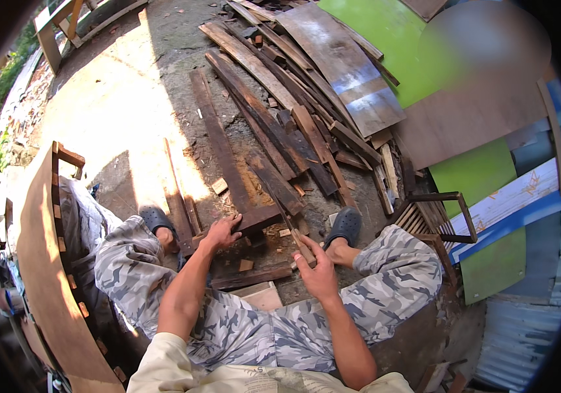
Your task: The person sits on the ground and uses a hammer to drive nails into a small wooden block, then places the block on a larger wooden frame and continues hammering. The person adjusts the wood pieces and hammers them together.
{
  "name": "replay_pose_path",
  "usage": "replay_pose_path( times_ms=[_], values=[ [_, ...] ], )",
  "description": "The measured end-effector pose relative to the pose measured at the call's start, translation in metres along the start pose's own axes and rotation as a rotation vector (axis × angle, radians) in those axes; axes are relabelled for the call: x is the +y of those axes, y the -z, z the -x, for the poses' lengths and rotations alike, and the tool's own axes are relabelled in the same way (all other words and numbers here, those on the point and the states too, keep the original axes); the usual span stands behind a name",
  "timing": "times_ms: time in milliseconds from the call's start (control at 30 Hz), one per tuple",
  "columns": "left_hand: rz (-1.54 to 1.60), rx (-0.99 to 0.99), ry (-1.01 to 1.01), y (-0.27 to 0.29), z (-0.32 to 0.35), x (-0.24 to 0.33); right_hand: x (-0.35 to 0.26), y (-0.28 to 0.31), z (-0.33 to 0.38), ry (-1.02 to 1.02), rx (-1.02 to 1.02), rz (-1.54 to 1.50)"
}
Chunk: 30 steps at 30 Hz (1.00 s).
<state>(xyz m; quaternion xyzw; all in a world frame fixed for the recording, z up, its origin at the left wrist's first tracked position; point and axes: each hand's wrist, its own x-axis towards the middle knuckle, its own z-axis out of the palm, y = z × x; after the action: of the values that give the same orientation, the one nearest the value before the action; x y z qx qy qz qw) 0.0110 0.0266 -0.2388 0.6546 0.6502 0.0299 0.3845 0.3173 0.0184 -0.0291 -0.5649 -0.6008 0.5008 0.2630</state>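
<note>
The dark board (pixel 262 217) lies crosswise before the person. Left hand (pixel 222 232) rests on it, fingers spread, unclosed. Right hand (pixel 320 272), nearer the board's right end, is clamped on a wooden-handled tool (pixel 303 248), its long axis crossing the board's.

two hands (pixel 223 232) – one wooden-handled tool (pixel 303 247) – two dark clogs (pixel 345 226)

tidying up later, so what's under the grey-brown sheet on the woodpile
Wooden strips poke out along both long edges of the grey-brown sheet; whatever lies beneath its middle is covered.
</note>
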Motion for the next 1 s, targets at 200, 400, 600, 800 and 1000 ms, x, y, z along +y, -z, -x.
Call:
replay_pose_path(
  times_ms=[200,400,600,800,1000],
  values=[
    [-0.086,-0.036,0.056,-0.004,0.003,0.010,-0.005,-0.002,0.002,0.011,-0.002,0.036],
    [-0.218,0.157,0.083,-0.034,0.021,0.025,-0.013,-0.003,0.003,-0.120,-0.035,-0.108],
    [-0.374,0.298,0.041,-0.061,0.029,0.030,0.002,0.002,0.004,-0.096,-0.002,-0.063],
    [-0.278,0.394,0.170,-0.067,0.016,0.021,0.012,-0.003,0.000,-0.133,0.003,-0.042],
    [-0.027,0.254,0.169,-0.026,0.011,0.021,0.026,-0.004,-0.005,-0.027,0.008,0.060]
  ],
)
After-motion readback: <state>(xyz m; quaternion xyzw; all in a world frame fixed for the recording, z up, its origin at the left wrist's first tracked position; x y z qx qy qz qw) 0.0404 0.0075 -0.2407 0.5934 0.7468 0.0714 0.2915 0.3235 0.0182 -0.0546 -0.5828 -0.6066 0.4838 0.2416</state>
